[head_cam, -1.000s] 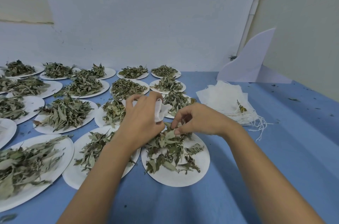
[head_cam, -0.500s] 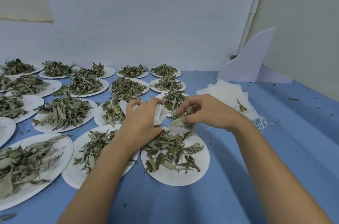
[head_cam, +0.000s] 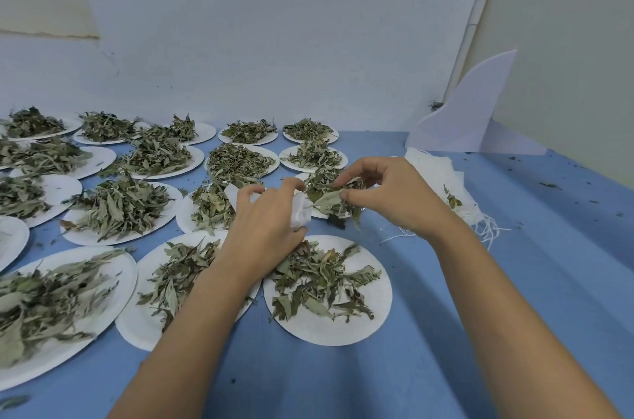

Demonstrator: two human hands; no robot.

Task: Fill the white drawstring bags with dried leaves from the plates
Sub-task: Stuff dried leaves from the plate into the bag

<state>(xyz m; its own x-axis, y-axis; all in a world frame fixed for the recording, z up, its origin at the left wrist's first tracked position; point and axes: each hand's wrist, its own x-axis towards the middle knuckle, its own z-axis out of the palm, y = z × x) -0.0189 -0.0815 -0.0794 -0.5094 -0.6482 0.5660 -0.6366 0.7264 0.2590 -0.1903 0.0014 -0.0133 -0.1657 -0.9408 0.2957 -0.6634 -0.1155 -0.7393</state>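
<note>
My left hand (head_cam: 264, 223) grips a small white drawstring bag (head_cam: 301, 212), most of it hidden behind my fingers. My right hand (head_cam: 387, 195) pinches a bunch of dried leaves (head_cam: 334, 200) and holds it right at the bag's mouth, above the table. Below both hands sits a white paper plate (head_cam: 374, 312) with a thin scatter of dried leaves (head_cam: 319, 278). A stack of empty white bags (head_cam: 442, 178) with loose strings lies to the right of my right hand.
Several white paper plates heaped with dried leaves cover the blue table's left and back, such as one plate (head_cam: 103, 235) at left. A white curved board (head_cam: 470, 109) leans in the back right corner. Leaf crumbs dot the blue tabletop (head_cam: 549, 247) at right.
My right hand lifted a bunch of leaves off the near plate and carried it up to the bag. My left hand rose slightly with the bag.
</note>
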